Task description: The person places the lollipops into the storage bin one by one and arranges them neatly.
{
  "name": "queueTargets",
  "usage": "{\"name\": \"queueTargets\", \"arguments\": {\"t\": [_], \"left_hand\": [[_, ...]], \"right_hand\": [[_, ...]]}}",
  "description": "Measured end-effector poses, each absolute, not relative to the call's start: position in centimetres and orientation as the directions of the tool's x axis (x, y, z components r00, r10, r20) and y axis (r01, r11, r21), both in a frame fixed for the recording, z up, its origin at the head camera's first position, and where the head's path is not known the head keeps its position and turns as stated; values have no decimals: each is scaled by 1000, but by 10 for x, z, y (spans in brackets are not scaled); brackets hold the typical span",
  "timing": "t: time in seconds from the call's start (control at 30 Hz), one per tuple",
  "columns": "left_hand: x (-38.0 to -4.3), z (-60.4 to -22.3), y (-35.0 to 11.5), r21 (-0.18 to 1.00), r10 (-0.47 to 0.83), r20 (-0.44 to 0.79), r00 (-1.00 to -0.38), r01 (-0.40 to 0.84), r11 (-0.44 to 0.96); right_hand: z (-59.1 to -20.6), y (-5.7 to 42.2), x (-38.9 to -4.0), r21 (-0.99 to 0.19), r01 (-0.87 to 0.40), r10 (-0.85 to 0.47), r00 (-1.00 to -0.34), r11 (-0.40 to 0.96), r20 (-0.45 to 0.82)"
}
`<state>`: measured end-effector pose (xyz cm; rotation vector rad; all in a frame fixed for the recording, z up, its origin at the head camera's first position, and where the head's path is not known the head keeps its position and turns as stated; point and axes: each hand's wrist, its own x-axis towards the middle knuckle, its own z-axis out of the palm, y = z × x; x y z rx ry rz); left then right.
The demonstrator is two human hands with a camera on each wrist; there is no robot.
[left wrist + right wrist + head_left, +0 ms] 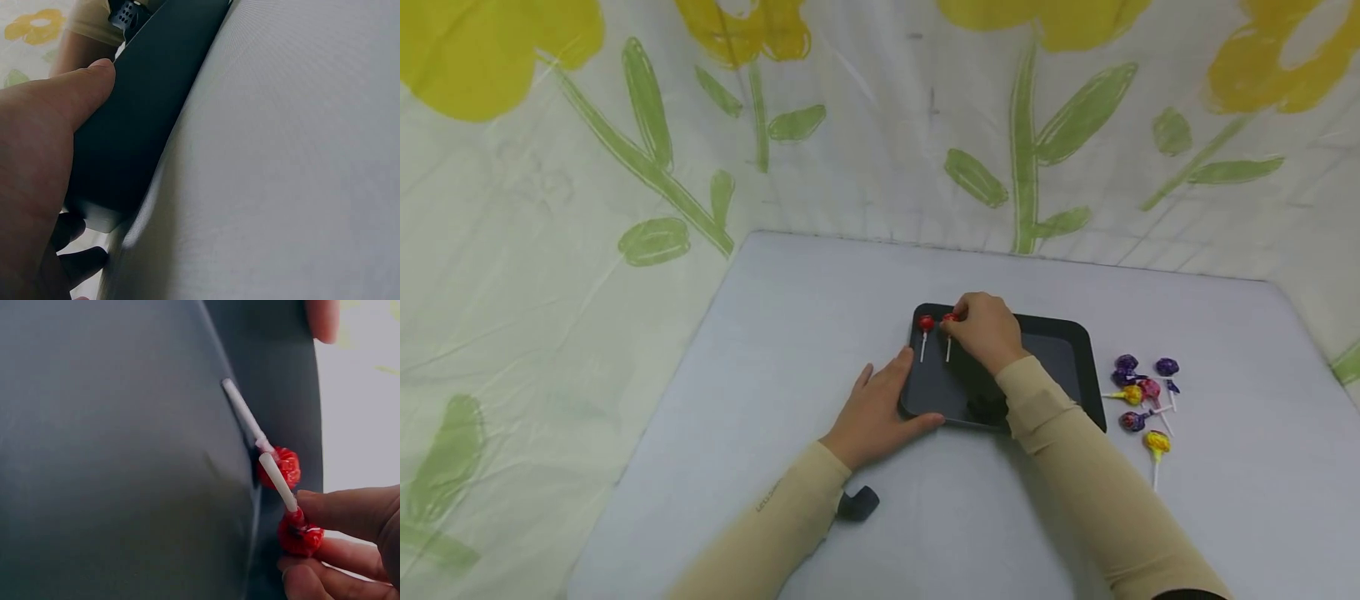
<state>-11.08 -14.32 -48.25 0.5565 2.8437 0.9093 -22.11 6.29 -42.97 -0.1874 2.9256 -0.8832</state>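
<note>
Nothing is legible (lettering [769, 495] on the left sleeve [801, 500] blurs).

Yellow-flowered cloth [872, 142] behind a pale table [775, 350]

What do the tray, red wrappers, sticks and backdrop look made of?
Tray: coated metal or plastic, can't tell; dark, mostly matte, soft sheen.
Red wrappers: likely thin plastic film or foil; glossy, crinkled, bright highlights.
Sticks: plastic or rolled paper, look leaves it open; white, smooth.
Backdrop: probably fabric or plastic sheeting; soft folds, flower pattern.
</note>
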Motion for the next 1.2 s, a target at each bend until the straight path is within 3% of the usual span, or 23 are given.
{"name": "queueTargets", "arguments": {"t": [0.4, 1.2], "left_hand": [[-111, -483, -142, 581, 379, 7, -925, 312, 751], [-113, -484, -143, 578, 386, 1, -922, 315, 753]], "right_hand": [[-442, 59, -228, -479, -120, -150, -988, 870, -23], [-447, 58, -228, -483, -121, -155, -987, 867, -31]]}}
